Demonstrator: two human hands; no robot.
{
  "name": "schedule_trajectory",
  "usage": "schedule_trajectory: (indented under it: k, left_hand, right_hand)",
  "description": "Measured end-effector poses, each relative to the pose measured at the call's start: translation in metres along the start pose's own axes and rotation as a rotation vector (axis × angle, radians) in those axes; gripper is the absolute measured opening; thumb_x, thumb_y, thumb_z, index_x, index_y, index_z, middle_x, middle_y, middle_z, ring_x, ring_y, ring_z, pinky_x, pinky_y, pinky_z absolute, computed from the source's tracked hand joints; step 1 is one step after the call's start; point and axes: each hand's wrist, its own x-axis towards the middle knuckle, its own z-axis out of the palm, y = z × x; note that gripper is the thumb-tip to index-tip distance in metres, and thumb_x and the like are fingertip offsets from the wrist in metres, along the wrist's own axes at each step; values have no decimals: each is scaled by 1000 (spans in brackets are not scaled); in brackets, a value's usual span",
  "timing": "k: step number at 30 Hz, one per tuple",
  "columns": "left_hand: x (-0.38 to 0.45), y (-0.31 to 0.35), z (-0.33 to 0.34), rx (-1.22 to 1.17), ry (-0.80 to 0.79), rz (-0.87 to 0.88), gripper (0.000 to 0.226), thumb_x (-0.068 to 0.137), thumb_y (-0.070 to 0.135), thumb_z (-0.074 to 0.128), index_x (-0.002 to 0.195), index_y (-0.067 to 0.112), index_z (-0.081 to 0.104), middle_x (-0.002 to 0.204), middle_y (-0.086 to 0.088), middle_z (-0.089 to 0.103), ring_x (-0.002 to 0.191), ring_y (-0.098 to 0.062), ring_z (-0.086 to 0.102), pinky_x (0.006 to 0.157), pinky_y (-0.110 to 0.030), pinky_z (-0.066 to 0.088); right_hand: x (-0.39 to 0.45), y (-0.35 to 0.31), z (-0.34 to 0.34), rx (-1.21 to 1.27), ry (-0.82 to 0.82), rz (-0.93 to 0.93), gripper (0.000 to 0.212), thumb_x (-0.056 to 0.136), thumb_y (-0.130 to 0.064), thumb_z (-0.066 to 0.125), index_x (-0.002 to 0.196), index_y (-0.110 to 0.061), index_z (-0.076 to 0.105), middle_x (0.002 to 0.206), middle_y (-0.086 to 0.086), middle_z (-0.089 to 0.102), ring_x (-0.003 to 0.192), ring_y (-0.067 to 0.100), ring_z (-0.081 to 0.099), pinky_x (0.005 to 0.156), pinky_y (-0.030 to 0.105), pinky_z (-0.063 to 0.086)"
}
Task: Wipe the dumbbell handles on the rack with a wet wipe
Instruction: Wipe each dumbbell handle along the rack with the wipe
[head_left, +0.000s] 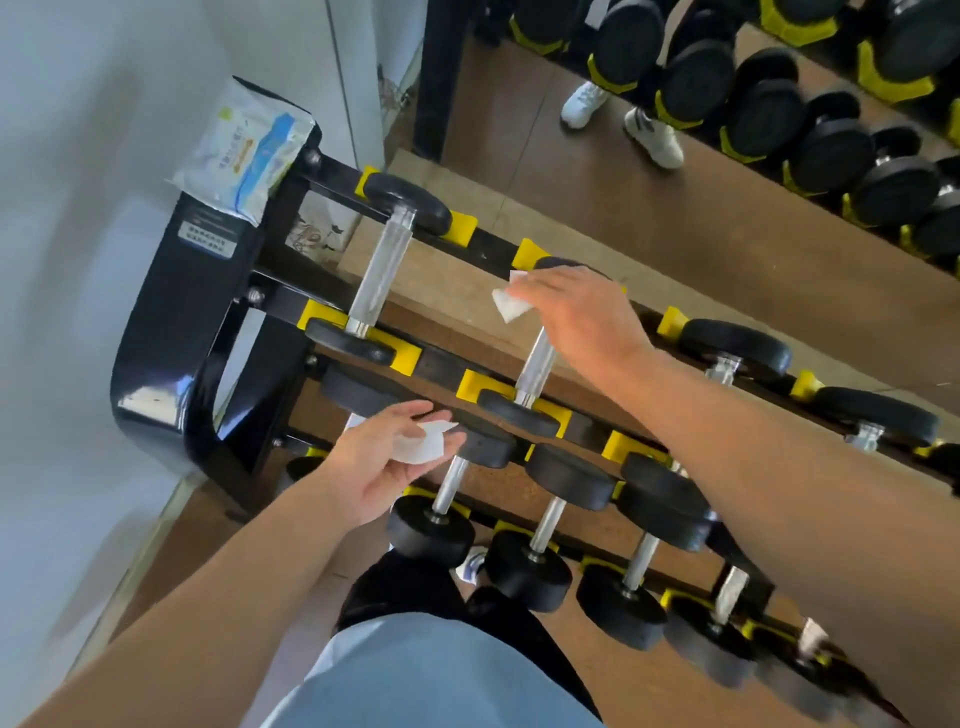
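A black rack (171, 332) with yellow saddles holds rows of black dumbbells with chrome handles. My right hand (582, 317) holds a white wet wipe (511, 304) at the far end of the second top-row dumbbell's handle (537, 364), near its far head. My left hand (384, 467) hovers palm up over the middle row with a second folded white wipe (423, 444) pinched between thumb and fingers. The first top-row dumbbell's handle (379, 273) lies bare to the left.
A pack of wet wipes (244, 150) rests on the rack's top left corner beside a white wall (78, 208). A mirror (727, 130) behind the rack reflects more dumbbells and a person's white shoes. Lower rows hold several dumbbells (530, 545).
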Motion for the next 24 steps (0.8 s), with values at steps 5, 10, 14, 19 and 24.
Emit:
schedule_trajectory:
  k: [5, 10, 14, 19, 24]
  left_hand:
    - [-3, -14, -2, 738, 320, 141, 49, 90, -13, 27, 94, 8, 71, 104, -5, 64, 68, -27, 75, 63, -34, 60]
    - [18, -32, 15, 591, 418, 322, 32, 89, 0, 43, 74, 15, 67, 79, -10, 67, 68, -18, 62, 64, -28, 49]
    - [47, -47, 64, 504, 491, 428, 20, 93, 27, 51, 96, 17, 69, 82, 0, 61, 76, -16, 55, 69, -32, 42]
    - [77, -55, 110, 363, 736, 539, 33, 101, 32, 38, 100, 18, 67, 94, 3, 56, 84, -18, 56, 79, -36, 42]
    - [97, -64, 121, 206, 906, 598, 48, 91, 43, 18, 78, 25, 61, 90, -2, 62, 87, -30, 57, 89, -51, 47]
  right_hand:
    - [2, 21, 19, -254, -307, -190, 39, 81, 1, 61, 118, -7, 69, 124, 15, 68, 119, 32, 62, 106, 46, 45]
    - [-50, 2, 45, -65, -234, -107, 38, 83, -7, 54, 117, -6, 72, 122, 14, 69, 121, 28, 62, 111, 38, 38]
    - [-74, -39, 41, 467, -257, 430, 21, 103, -29, 52, 102, -19, 70, 93, -2, 70, 84, 12, 64, 70, 24, 45]
    - [-45, -32, 1, 679, 238, 779, 30, 104, -33, 48, 79, -18, 57, 63, -8, 52, 60, 2, 51, 49, 17, 32]
    - [-2, 20, 8, 72, 94, -134, 30, 87, -2, 55, 112, -8, 71, 110, 5, 72, 108, 24, 65, 104, 30, 46]
